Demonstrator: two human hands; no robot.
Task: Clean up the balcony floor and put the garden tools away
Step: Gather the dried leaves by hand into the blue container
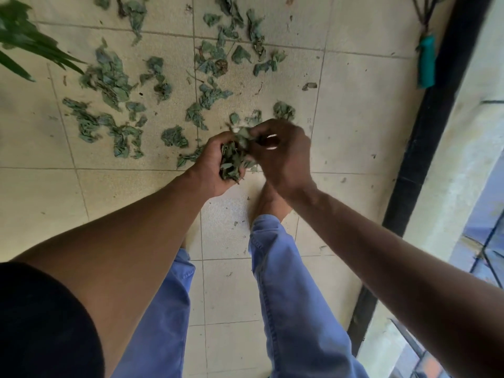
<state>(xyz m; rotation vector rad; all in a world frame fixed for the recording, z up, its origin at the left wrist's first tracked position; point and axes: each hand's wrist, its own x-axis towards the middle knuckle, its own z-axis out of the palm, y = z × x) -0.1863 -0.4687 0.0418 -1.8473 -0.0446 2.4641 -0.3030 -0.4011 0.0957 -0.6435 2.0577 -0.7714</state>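
1. A bunch of leaves [230, 162] is being gripped in the left hand [215, 165], the fingers curled round it, above the floor [354, 110].
2. A few more leaves are being pinched by the right hand [281, 151] at the top of the bunch, its fingers bent and touching the left hand's load.
3. Both hands are being held close together, above a bare foot [268, 200] that is being stood on the tiles.
4. Loose leaves [109, 77] are being left scattered over the tiles beyond the hands, in many small clumps, some just beside the hands and others near the top edge.
5. A tool with a teal handle [426, 64] is being kept on the floor at the upper right, just beside a black rail [425, 126]; its dark metal end is too blurred to be told.
6. Green plant blades [24, 42] are being shown at the upper left corner.
7. Blue trousers [286, 296] are being worn by the person.
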